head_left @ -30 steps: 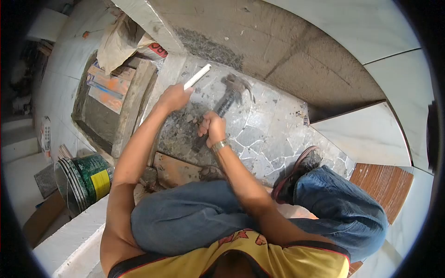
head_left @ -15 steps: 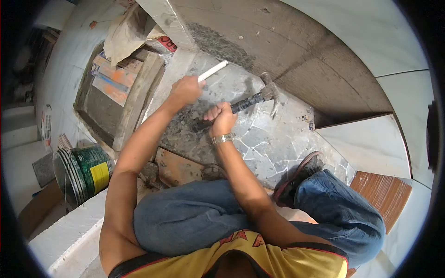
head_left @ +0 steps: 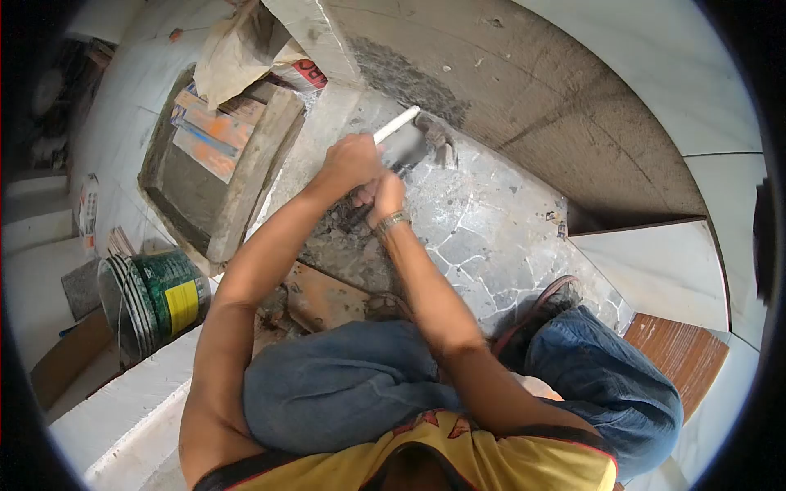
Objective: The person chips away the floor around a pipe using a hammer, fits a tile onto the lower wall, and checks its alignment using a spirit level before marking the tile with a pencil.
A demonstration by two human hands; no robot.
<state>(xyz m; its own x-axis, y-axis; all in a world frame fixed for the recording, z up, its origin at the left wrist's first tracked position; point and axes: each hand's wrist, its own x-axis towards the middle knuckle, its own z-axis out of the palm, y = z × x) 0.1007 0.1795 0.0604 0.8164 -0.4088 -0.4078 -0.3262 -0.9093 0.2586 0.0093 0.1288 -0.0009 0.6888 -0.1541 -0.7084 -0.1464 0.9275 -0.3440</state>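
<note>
My left hand [head_left: 354, 161] is closed round a white rod [head_left: 397, 123], whose free end points up and right toward the foot of the rough wall. Just below and right of it, my right hand [head_left: 384, 198] grips a hammer [head_left: 443, 147] by its dark handle. The two hands are close together, the left partly over the handle. The hammer head is blurred and lies close to the rod's free end. Under the hands is a grey floor [head_left: 471, 233] with pale irregular joints and broken rubble [head_left: 337, 237].
A green bucket [head_left: 164, 295] stands at the left, near a mortar trough [head_left: 184, 184] with a wooden edge. A rough cement wall [head_left: 524, 82] rises ahead. White tile [head_left: 655, 266] and brown tile [head_left: 675, 352] are at the right. An orange-brown tile [head_left: 326, 296] lies before my knees.
The hammer head has swung from the right up and left toward the rod. My right hand has come nearer my left, which still holds the rod. The view has shifted slightly.
</note>
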